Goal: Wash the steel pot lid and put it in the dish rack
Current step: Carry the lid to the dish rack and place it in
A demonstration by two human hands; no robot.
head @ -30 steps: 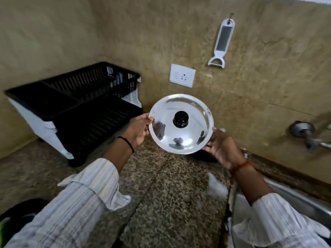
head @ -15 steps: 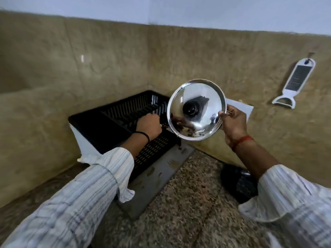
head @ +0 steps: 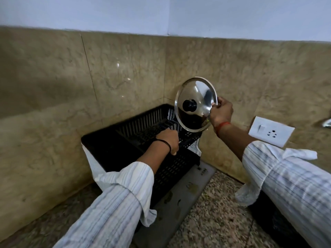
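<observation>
The round steel pot lid with a black knob stands on edge in the air, above the right end of the black plastic dish rack. My right hand grips the lid's right rim. My left hand reaches into the rack's upper tier and is closed on a black slatted part there. The rack sits in the counter's corner against the tiled walls, with white side panels.
A grey drip tray lies under the rack on the speckled granite counter. A white wall socket is mounted at the right. A dark object sits on the counter under my right sleeve.
The view has swung left toward the rack. My right hand has carried the lid over the rack's right end, knob facing me. My left hand stays on the rack's upper tier.
</observation>
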